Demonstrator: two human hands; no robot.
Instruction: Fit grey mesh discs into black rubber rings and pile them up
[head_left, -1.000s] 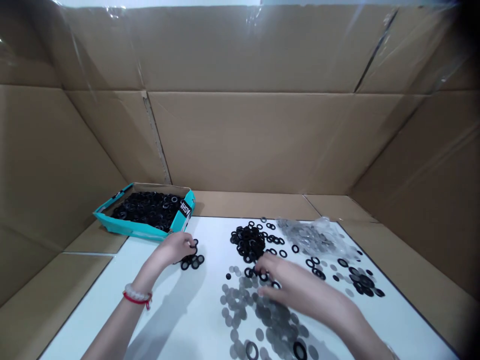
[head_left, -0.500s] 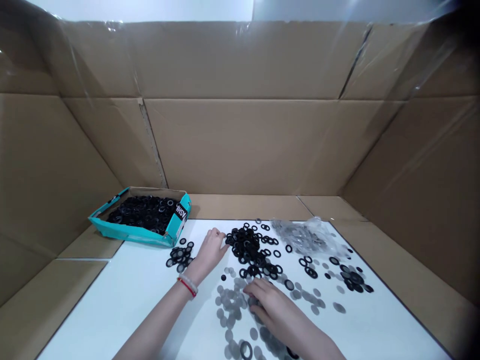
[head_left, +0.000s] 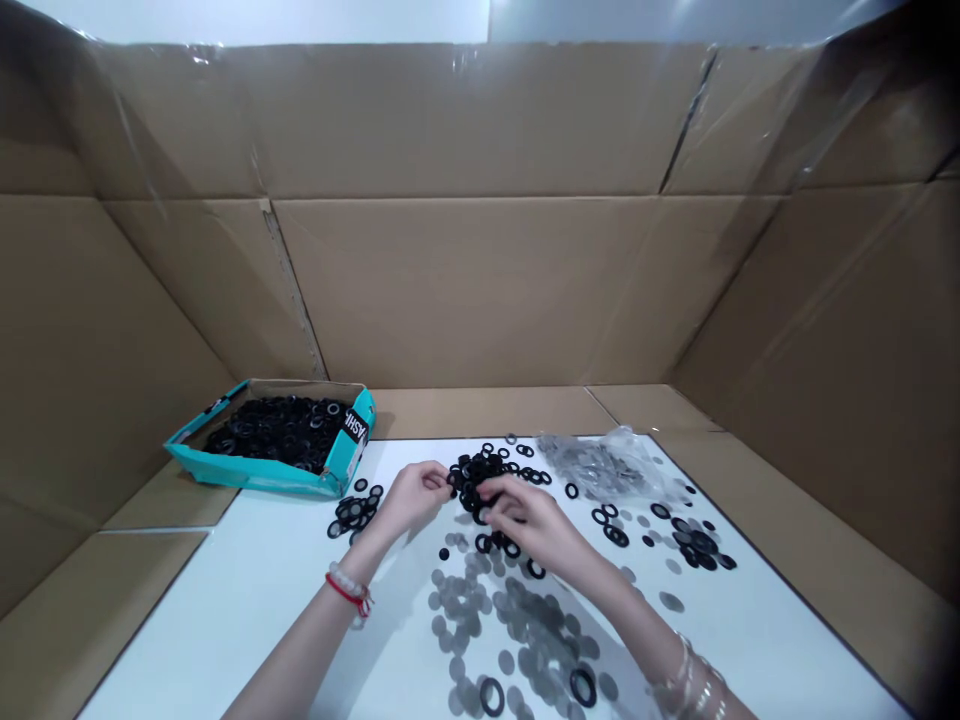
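My left hand (head_left: 411, 500) and my right hand (head_left: 523, 522) meet at a heap of black rubber rings (head_left: 474, 485) on the white table (head_left: 202, 625). The fingertips of both hands touch the heap, and I cannot tell whether they hold a ring. Grey metal discs (head_left: 487, 625) lie scattered below my right hand. A small group of black rings (head_left: 352, 513) sits left of my left hand. Another group of rings and dark discs (head_left: 697, 545) lies off to the right.
A teal box (head_left: 247, 472) full of black rings stands at the back left. A clear plastic bag of grey discs (head_left: 604, 466) lies at the table's back edge. Cardboard walls (head_left: 465, 290) rise behind and beside the table.
My right hand has risen from the grey discs to the black heap. My left hand has moved right from the small group to the heap. The view has shifted slightly.
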